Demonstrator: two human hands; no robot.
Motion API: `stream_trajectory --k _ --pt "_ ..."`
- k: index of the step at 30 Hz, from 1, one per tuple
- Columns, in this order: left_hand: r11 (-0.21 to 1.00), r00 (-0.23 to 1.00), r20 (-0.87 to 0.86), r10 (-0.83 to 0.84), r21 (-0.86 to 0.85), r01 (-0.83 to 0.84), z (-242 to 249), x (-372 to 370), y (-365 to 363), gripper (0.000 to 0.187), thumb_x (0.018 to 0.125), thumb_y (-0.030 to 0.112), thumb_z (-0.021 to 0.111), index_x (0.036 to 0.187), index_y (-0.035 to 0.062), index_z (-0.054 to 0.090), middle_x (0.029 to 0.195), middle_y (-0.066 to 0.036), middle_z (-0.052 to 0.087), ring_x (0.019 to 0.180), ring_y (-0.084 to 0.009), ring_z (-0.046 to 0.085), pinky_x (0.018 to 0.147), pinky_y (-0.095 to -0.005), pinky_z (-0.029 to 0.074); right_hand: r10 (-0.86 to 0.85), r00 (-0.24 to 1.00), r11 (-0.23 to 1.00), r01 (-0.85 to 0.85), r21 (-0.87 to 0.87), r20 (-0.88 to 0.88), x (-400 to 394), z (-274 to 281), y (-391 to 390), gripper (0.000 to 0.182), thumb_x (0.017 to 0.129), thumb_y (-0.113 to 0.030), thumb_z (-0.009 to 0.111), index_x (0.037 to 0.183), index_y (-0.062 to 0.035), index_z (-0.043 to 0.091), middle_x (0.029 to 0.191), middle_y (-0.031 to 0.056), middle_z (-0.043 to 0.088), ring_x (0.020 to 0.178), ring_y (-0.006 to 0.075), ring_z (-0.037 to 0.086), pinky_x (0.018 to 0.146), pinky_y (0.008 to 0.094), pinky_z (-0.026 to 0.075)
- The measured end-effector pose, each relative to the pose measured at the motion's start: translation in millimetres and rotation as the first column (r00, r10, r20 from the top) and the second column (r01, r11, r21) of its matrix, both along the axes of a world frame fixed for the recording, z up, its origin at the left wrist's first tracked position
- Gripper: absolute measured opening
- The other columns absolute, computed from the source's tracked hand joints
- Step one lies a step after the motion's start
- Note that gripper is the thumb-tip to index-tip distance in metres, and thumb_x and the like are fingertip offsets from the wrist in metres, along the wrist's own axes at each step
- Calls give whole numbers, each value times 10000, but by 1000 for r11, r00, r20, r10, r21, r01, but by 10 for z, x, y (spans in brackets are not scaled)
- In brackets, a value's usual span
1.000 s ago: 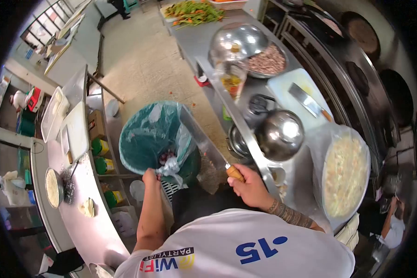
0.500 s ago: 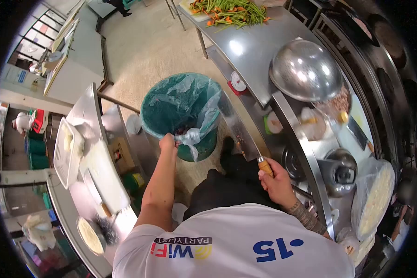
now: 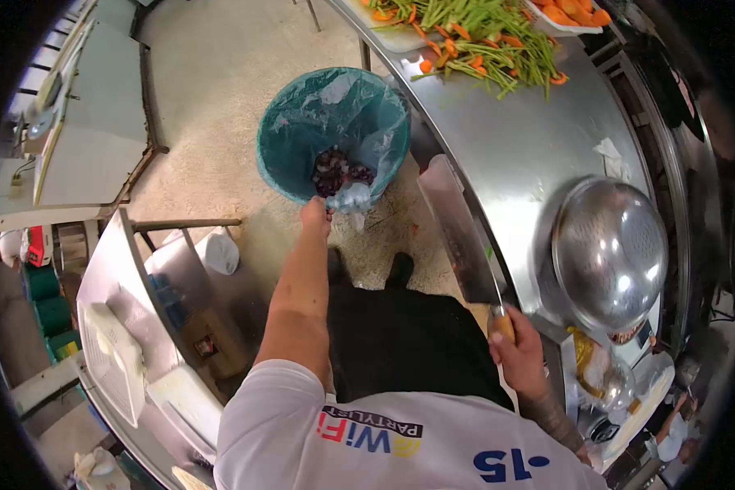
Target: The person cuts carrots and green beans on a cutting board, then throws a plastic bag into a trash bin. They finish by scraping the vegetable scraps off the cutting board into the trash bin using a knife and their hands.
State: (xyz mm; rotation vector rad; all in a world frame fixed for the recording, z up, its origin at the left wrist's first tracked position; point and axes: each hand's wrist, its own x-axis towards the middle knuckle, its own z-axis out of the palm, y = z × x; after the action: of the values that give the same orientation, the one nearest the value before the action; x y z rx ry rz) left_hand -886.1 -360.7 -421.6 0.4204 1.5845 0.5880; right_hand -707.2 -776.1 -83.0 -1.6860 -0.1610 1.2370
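Observation:
My left hand (image 3: 316, 214) is closed on the near rim of a round green bin (image 3: 267, 151), at the edge of its clear plastic liner (image 3: 353, 198). Dark scraps (image 3: 332, 170) lie at the bottom inside the bin. On the right, my right hand (image 3: 516, 347) grips the wooden handle of a large, wide-bladed knife (image 3: 457, 229). The blade points forward and away from me, alongside the steel table's edge, with bits stuck to it.
A steel table (image 3: 514, 155) at the right bears cut green stems and orange pieces (image 3: 498, 49) and an upturned metal colander (image 3: 608, 253). At the left, another counter (image 3: 110, 261) holds a white basket (image 3: 110, 359). Bare floor (image 3: 212, 106) surrounds the bin.
The view has shifted forward along the right table. The bin, with my left hand still on it, appears higher in view and farther from my body. The knife is still in my right hand.

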Motion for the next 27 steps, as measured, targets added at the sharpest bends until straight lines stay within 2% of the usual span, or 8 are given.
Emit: stream_trajectory --k 9,11,13,15,18,23,25,27 --pt "932 922 385 -25 -324 161 -1230 698 777 72 923 -1 501 962 -15 560 816 -131 573 760 -271 625 561 -357 511 -189 968 981 180 -72 -162 -289 -44 1046 574 958 -213 705 1441 0 481 919 30 591 668 84 529 564 223 445" --pt "828 845 352 -403 -254 500 -808 532 858 68 923 53 565 972 19 599 844 -95 607 782 -243 639 585 -340 516 -324 918 941 337 16 -229 -336 28 1310 569 965 -248 699 1431 -5 480 909 28 589 660 90 527 564 222 440" --pt "560 512 455 -728 -36 828 -782 206 1135 149 912 115 631 1042 41 630 899 -75 654 777 -212 648 606 -330 524 -409 879 888 445 113 -244 -321 49 1515 537 967 -291 705 1384 -23 497 894 33 583 651 107 532 581 232 446" --pt "504 523 106 -846 -160 849 -19 122 1317 289 893 147 675 1147 14 638 927 -77 688 732 -175 637 596 -318 511 -518 819 774 572 271 -247 -273 68 1761 457 978 -284 681 1322 -32 517 887 38 583 657 120 544 591 249 462" --pt "529 530 10 -848 -50 847 365 -63 1796 436 886 164 699 1272 -17 613 904 -75 694 700 -168 631 617 -321 516 -538 829 770 556 313 -149 -137 18 1878 327 994 -265 632 1219 -47 538 860 44 576 666 143 561 609 275 483" --pt "6 120 -479 -869 233 973 1207 654 2674 526 910 198 716 1362 -29 572 914 -98 726 854 -229 697 787 -338 553 -717 688 638 712 295 -110 -140 -391 1809 132 1010 -200 561 1031 -70 549 758 36 544 602 156 550 547 301 476" --pt "-235 111 -691 -714 386 892 1659 1226 2749 531 908 213 735 1364 -5 575 1042 -134 729 941 -269 710 852 -370 557 -800 596 585 801 128 -74 -24 -609 1848 137 1014 -203 564 1032 -68 551 729 29 532 566 153 532 514 305 460" --pt "-237 220 -563 -797 625 744 1912 1824 2654 583 868 228 787 1374 27 579 1219 -172 680 1110 -322 671 977 -414 517 -859 509 508 861 37 -47 123 -801 1907 154 1017 -212 580 1033 -61 551 690 21 519 527 150 512 476 312 438"
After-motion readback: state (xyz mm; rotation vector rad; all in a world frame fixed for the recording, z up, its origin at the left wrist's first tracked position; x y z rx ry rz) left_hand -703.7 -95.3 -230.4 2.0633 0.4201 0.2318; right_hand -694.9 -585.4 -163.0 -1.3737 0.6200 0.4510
